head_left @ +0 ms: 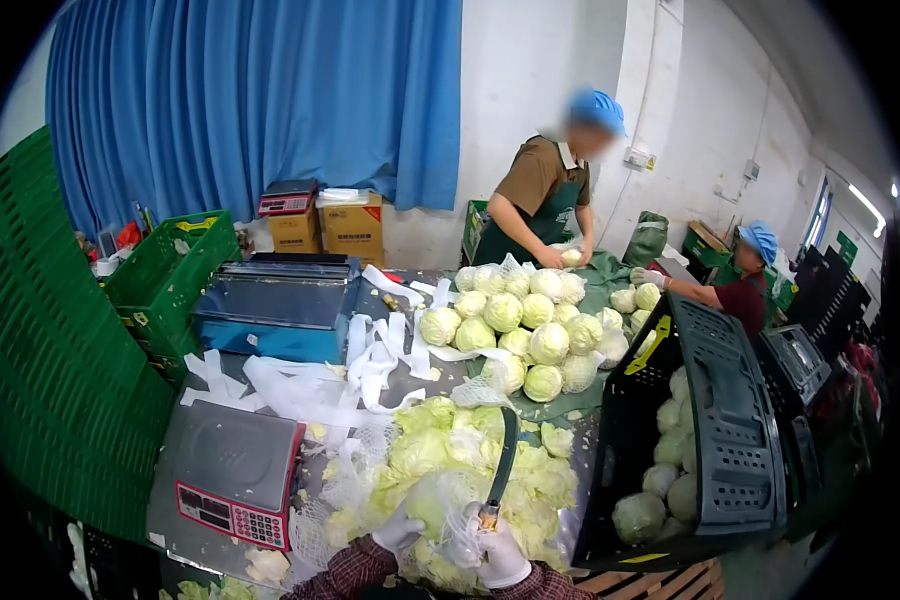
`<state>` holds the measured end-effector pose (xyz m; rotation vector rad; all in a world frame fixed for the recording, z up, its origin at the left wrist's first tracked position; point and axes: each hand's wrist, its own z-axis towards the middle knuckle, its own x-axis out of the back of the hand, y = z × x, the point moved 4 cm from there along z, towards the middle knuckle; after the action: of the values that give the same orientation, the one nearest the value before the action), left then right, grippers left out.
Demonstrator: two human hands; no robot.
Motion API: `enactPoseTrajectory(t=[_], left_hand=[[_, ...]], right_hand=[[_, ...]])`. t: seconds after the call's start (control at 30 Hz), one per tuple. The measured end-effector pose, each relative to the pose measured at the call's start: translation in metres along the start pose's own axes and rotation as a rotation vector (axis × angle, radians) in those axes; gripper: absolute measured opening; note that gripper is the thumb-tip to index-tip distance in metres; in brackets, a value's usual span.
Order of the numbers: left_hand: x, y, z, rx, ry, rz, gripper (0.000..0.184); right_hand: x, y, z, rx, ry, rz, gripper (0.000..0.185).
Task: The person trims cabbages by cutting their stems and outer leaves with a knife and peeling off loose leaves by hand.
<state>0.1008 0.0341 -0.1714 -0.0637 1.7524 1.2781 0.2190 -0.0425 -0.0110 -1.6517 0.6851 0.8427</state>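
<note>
My right hand [502,556], in a white glove, is closed around the handle of a long curved knife [506,452], its dark blade pointing up and away from me. White netting bunches beside that hand. My left hand [398,530], also gloved, grips the left side of a pale green cabbage [438,500] that appears partly wrapped in the net. Both hands are low in the view, over a heap of loose cabbage leaves [425,445]. Farther back on the table, whole cabbages [548,343] are piled, some in white nets.
A scale [230,465] with red keypad edging stands left. Behind it are white foam strips [300,388] and a blue-sided machine [275,310]. A dark crate [735,430] holding cabbages stands right. A co-worker [540,195] handles a cabbage behind the pile; another person [745,290] is farther right.
</note>
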Motion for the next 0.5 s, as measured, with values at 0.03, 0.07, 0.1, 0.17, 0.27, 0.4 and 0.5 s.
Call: enactPoseTrajectory(t=[0.03,0.07,0.1,0.17,0.27,0.4,0.5], left_hand=[[0.006,-0.014,0.002,0.108,-0.055,-0.135,0.100],[0.012,-0.028,0.006,0.215,-0.114,-0.265,0.097],[0.017,-0.043,0.014,0.218,-0.123,-0.260,0.097],[0.004,-0.070,0.030,0.273,-0.283,-0.333,0.094],[-0.034,-0.054,0.033,0.161,-0.161,-0.407,0.091],[-0.062,-0.025,0.016,0.040,-0.022,-0.292,0.089],[-0.065,-0.018,0.014,0.054,0.046,-0.225,0.091]], right_hand=[[0.004,0.000,-0.002,0.005,0.004,-0.001,0.012],[0.004,0.002,-0.002,-0.049,-0.178,0.168,0.012],[0.001,0.003,-0.002,-0.102,-0.363,0.337,0.011],[-0.016,-0.014,0.001,-0.022,-0.331,0.340,0.010],[-0.006,-0.032,-0.002,0.051,-0.308,0.399,0.008],[0.028,-0.067,-0.020,0.185,-0.013,0.436,0.009],[0.069,-0.103,-0.026,0.360,-0.059,0.020,0.011]])
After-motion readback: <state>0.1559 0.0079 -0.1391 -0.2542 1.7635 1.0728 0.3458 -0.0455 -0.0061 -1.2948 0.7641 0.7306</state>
